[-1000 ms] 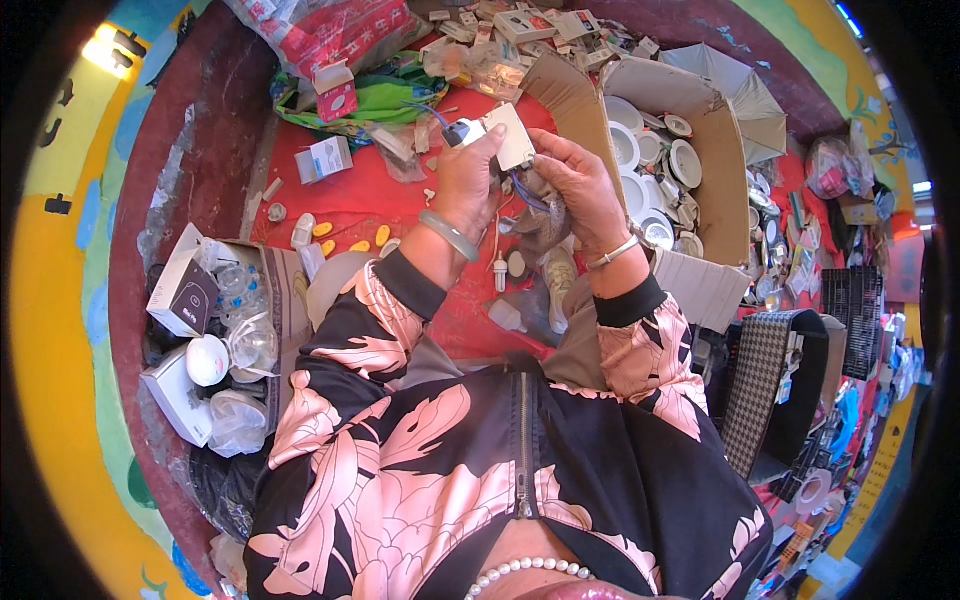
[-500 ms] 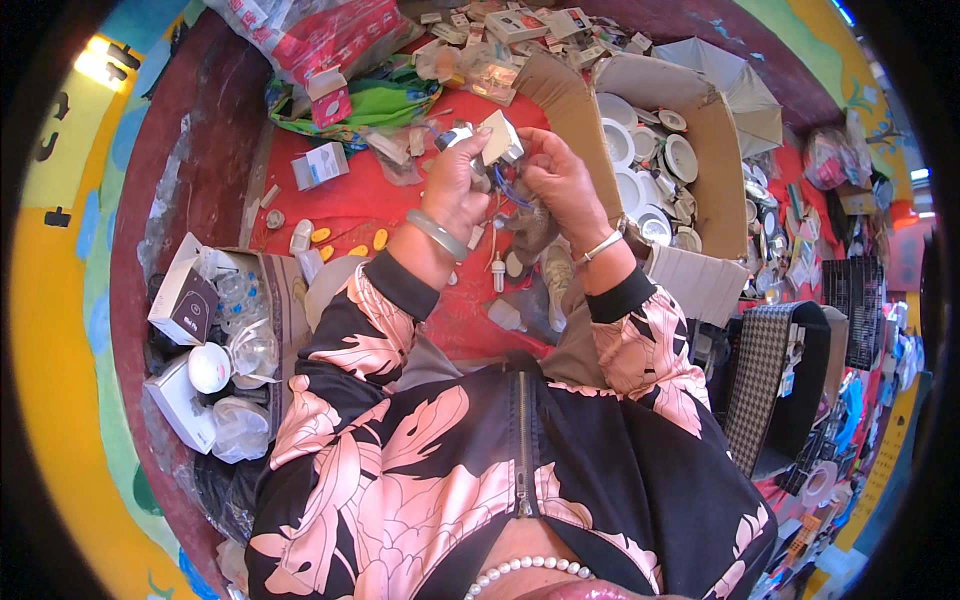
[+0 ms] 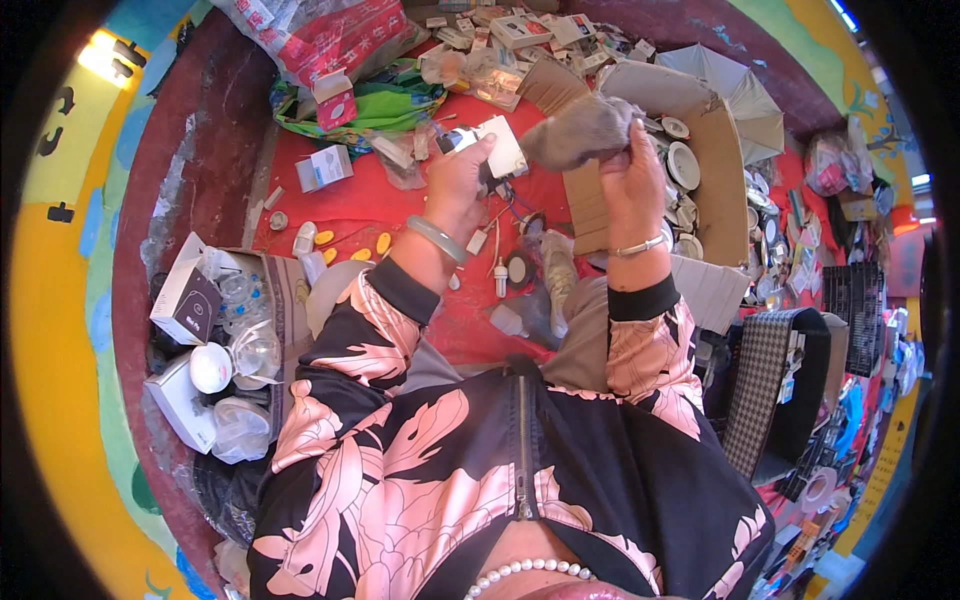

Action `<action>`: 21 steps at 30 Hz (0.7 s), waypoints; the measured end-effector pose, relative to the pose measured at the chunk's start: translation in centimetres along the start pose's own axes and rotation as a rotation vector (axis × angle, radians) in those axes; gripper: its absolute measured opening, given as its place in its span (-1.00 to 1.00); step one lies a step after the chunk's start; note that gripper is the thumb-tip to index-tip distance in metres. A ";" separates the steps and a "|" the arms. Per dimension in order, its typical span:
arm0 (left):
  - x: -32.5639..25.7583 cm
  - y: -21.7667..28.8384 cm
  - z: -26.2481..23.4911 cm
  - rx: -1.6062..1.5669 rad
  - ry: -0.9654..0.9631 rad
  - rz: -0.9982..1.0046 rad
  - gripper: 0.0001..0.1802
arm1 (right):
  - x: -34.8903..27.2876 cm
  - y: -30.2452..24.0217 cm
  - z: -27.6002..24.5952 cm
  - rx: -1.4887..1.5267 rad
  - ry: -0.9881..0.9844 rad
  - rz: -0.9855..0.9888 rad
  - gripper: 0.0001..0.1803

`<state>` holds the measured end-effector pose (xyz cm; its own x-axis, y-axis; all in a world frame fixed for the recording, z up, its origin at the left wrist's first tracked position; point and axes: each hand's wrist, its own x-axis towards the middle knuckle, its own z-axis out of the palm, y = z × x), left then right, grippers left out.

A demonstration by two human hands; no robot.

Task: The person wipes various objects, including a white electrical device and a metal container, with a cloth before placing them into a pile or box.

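Observation:
My left hand [image 3: 458, 185] is closed around a white square-faced fitting [image 3: 502, 150], its thumb pressed along the near edge. A dark part shows beneath the fitting, and thin wires [image 3: 520, 203] hang below; where they join is hidden. Another small white and dark piece [image 3: 458, 138] shows beyond the fingers of this hand. In my raised right hand [image 3: 636, 183] is a grey cloth [image 3: 580, 132], pinched at its right end and stretching left toward the fitting. The two appear slightly apart. The cloth looks blurred.
To the right, a cardboard box [image 3: 712, 100] holds several round white lamp fittings [image 3: 683, 165]. A red cloth [image 3: 400, 290] covers the floor, with yellow oval pieces [image 3: 382, 243] and a white bulb [image 3: 500, 281] on it. A box of plastic-wrapped items [image 3: 290, 300] stands left.
My right hand has moved right and away from the fitting, lifting the grey cloth, which hung below the hands before. The fitting's white face now turns more toward me in my left hand.

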<state>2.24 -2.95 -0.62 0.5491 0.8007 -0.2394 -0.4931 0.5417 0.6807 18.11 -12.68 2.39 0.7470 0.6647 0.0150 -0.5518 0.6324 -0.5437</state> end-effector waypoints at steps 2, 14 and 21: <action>-0.1 -0.5 1.1 0.075 0.033 0.222 -0.82 | -1.5 0.7 0.5 -0.307 -0.189 0.114 -0.70; -2.2 0.1 2.7 0.211 -0.102 0.146 -0.70 | -3.9 3.6 1.6 -0.872 -0.270 -0.031 -0.49; -1.2 -2.1 1.6 0.280 -0.262 0.198 -0.66 | -3.0 4.1 0.2 -0.743 -0.189 -0.097 -0.79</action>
<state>3.74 -5.42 -0.64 0.6332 0.7704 0.0744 -0.4238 0.2646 0.8662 13.53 -12.01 0.28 0.6664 0.7188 0.1984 -0.0432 0.3029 -0.9521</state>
